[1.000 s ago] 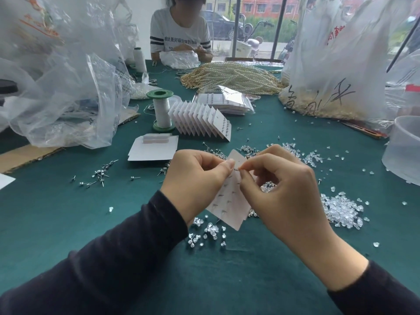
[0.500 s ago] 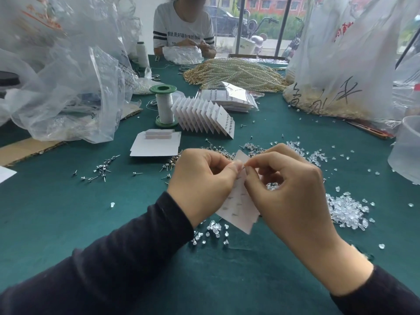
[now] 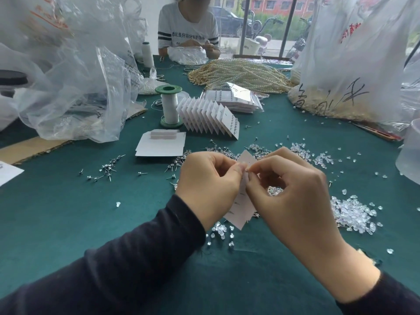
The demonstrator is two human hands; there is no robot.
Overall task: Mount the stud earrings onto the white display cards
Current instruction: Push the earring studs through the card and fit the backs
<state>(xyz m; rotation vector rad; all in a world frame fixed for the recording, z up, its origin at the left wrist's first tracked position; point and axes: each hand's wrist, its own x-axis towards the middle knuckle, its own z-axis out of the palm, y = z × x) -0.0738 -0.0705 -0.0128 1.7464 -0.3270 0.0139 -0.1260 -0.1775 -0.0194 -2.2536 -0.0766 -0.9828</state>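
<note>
A white display card (image 3: 241, 205) is held upright above the green table, several stud posts poking through it. My left hand (image 3: 208, 187) grips the card's left edge with thumb and curled fingers. My right hand (image 3: 293, 192) pinches something tiny against the card near its top, at the meeting fingertips; the item itself is too small to make out. Loose stud earrings (image 3: 108, 169) lie scattered on the cloth to the left and behind the hands. Clear plastic backs (image 3: 352, 212) are heaped at the right.
A fanned row of filled cards (image 3: 209, 117) stands behind, beside a green-capped thread spool (image 3: 169, 105) and a flat white box (image 3: 161, 145). Plastic bags (image 3: 75, 87) crowd the left and right, pearl strands (image 3: 241, 73) lie far back, and another person (image 3: 188, 32) sits opposite.
Both hands stay together on the card; the fingertips have shifted slightly along its top edge and the card has tilted a little more upright.
</note>
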